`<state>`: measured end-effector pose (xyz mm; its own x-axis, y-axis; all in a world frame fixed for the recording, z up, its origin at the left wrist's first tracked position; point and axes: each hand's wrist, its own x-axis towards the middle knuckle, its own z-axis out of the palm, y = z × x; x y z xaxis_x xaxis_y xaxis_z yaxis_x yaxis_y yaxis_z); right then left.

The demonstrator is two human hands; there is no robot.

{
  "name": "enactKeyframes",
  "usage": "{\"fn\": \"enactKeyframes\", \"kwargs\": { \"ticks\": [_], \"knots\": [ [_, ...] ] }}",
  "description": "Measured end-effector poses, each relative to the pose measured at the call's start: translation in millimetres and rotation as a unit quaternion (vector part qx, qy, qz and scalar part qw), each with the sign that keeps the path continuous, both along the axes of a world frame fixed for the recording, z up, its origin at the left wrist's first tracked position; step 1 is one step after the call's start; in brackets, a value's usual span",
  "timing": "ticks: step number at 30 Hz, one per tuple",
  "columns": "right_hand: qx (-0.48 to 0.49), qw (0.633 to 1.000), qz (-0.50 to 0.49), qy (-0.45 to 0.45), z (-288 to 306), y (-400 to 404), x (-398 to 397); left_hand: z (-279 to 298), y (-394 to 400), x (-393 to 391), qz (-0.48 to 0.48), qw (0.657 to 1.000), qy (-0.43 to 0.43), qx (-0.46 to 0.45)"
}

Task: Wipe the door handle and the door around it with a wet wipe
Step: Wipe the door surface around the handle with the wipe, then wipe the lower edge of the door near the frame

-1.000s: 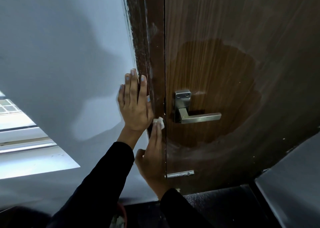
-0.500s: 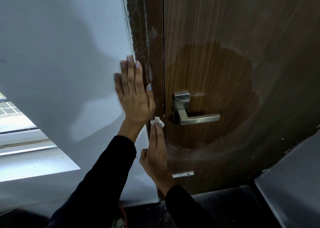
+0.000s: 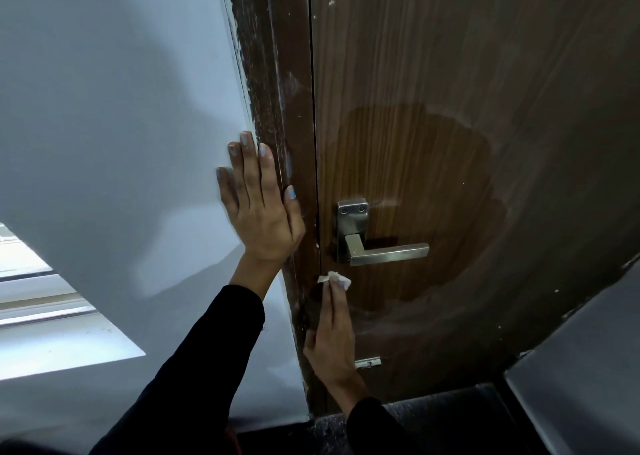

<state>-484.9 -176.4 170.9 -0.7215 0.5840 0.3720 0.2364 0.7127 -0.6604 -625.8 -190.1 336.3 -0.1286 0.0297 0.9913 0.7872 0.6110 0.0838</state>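
**Wipe at door edge, below the handle**

While the left hand (image 3: pixel 261 212) lies flat at frame centre-left, fingers straight and together, it holds nothing; palm and fingers press on the grey wall (image 3: pixel 114 125), thumb reaching onto the brown frame (image 3: pixel 277 73). Black sleeve (image 3: pixel 194 361) runs from it down to the bottom edge.

Right hand (image 3: pixel 330 337) comes up from bottom centre, fingers extended and close together. Fingertips (image 3: pixel 334 286) press a small crumpled white wipe (image 3: pixel 334 278) against the door (image 3: pixel 485 73). Wipe sits at the door's left edge, right by the gap to the frame, just below and left of the handle (image 3: pixel 388 252); wipe and handle are apart. Most of the wipe is hidden under the fingers, so I can't tell whether any of it is pinched or only pushed flat.

Handle: metal lever, horizontal, pointing right, on a rectangular plate (image 3: pixel 352 212) with two screws at top, roughly frame centre.

Door surface: darker, cleaner-looking rounded patch around the handle, dull hazy film outside it. White specks and streaks on the frame strip.

Small metal piece (image 3: pixel 367 363) low on the door, just right of the right wrist. Bright window sill (image 3: pixel 62 350) at lower left. Dark floor (image 3: pixel 433 416) along the bottom, grey panel (image 3: pixel 581 368) at lower right.
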Motion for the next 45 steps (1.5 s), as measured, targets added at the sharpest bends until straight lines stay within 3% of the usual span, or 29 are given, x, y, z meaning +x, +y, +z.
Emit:
{"fn": "enactKeyframes", "kwargs": {
  "ticks": [4, 6, 9, 14, 18, 21, 24, 26, 28, 30, 33, 36, 39, 45],
  "knots": [
    [0.014, 0.999, 0.003, -0.035, -11.3, 8.5, 8.9, 0.7, -0.9, 2.0, 0.002, 1.000, -0.001, -0.005],
    [-0.053, 0.997, -0.034, -0.050, -18.1, 15.8, 15.3, 0.6, -0.8, 2.2, 0.001, 1.000, -0.001, -0.007],
    [-0.197, 0.974, -0.113, 0.002, -18.1, 20.6, 15.9, 1.1, -0.5, 3.2, 0.006, 1.000, -0.001, -0.006],
    [-0.527, 0.827, -0.191, 0.035, -2.2, 12.9, -10.8, 2.5, -1.1, 4.8, 0.012, 1.000, -0.003, -0.015],
    [-0.666, 0.710, -0.208, 0.096, 23.1, -5.5, -22.6, 5.7, -4.2, 9.8, 0.005, 1.000, -0.019, -0.023],
    [-0.663, 0.706, -0.209, 0.139, 34.3, -11.4, -22.7, 9.3, -14.3, 16.2, -0.018, 0.998, -0.038, -0.055],
    [-0.674, 0.697, -0.147, 0.195, 38.4, -19.1, -25.5, 1.6, -41.6, 23.4, -0.103, 0.988, -0.058, -0.103],
    [-0.696, 0.674, -0.130, 0.212, 31.1, -26.7, -25.7, -22.2, -69.2, 33.4, -0.163, 0.975, -0.111, -0.101],
    [-0.683, 0.706, -0.100, 0.161, 11.8, -44.6, -28.0, -67.3, -104.2, 46.5, -0.160, 0.960, -0.222, -0.053],
    [-0.644, 0.758, -0.064, 0.083, -19.2, -66.4, -28.1, -122.6, -142.7, 63.1, -0.128, 0.918, -0.374, 0.035],
    [-0.498, 0.865, 0.010, -0.052, -73.9, -101.9, -26.6, -202.3, -196.8, 90.7, -0.048, 0.790, -0.591, 0.157],
    [-0.303, 0.928, 0.125, -0.174, -121.4, -140.0, -28.7, -269.2, -250.9, 118.4, 0.040, 0.687, -0.703, 0.178],
    [-0.213, 0.911, 0.224, -0.272, -171.2, -177.6, -40.2, -320.3, -291.8, 146.4, 0.090, 0.603, -0.770, 0.189],
    [-0.152, 0.854, 0.335, -0.367, -256.9, -224.6, -72.3, -385.4, -329.9, 165.3, 0.164, 0.531, -0.809, 0.190]
  ]
}}
